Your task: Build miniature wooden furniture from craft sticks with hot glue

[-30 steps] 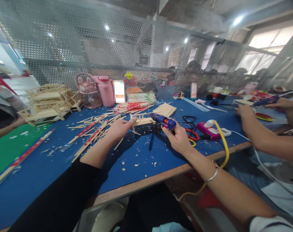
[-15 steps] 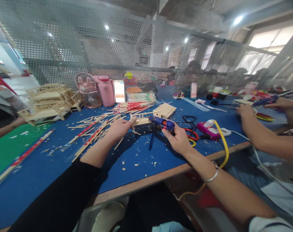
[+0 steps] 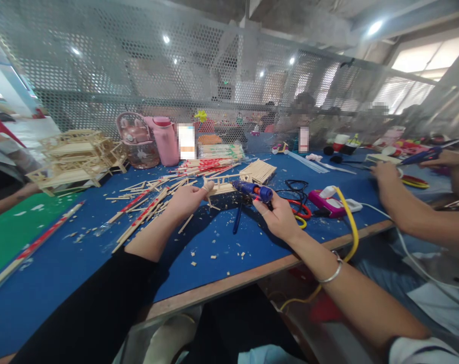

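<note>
My left hand (image 3: 189, 200) is closed on the near left end of a small wooden stick frame (image 3: 224, 188), holding it just above the blue table. In my right hand (image 3: 278, 217) is a blue glue gun (image 3: 255, 191) with an orange part, fingers wrapped round its handle. The gun's nozzle points left at the frame's right end; whether it touches cannot be made out. Behind the frame lies a flat panel of wooden sticks (image 3: 260, 171). A dark blue stick-like piece (image 3: 237, 218) extends below the gun.
Loose wooden sticks (image 3: 149, 212) and scraps lie left of my hands. Finished-looking stick models (image 3: 74, 154) stand at far left. A pink bottle (image 3: 166, 141) stands behind. A magenta power strip (image 3: 330, 203) with a yellow cable sits right. Another person's hand (image 3: 388, 177) works at far right.
Almost nothing differs. My hands, the wooden frame and the glue gun hold nearly the same positions, and the view has shifted very slightly.
</note>
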Tool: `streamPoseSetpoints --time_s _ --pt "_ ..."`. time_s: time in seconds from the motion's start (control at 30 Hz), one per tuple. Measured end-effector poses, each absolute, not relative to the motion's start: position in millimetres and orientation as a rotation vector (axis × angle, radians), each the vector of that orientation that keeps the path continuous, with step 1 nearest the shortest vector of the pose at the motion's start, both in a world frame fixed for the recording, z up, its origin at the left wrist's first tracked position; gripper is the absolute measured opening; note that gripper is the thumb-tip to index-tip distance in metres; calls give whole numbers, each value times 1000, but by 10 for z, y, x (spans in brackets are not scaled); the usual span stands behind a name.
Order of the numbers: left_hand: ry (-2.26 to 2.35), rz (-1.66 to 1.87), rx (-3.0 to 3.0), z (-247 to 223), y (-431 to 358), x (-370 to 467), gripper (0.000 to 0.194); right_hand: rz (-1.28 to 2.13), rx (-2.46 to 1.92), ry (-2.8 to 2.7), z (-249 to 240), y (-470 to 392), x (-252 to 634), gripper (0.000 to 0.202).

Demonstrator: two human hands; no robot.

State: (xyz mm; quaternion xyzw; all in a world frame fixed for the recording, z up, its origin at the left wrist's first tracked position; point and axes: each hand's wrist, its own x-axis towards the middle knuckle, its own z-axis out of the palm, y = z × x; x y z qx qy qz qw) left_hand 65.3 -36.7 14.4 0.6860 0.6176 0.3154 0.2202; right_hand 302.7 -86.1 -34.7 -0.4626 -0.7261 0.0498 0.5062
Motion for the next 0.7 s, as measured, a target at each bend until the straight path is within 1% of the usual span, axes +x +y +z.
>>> streamPoseSetpoints --time_s 0.4,0.7 --pt "1715 832 1930 163 -373 649 66 161 -1101 -1741 -346 -856 3038 32" --pt "1730 827 1932 172 -385 651 67 194 -1093 -1725 -354 -861 3060 33"
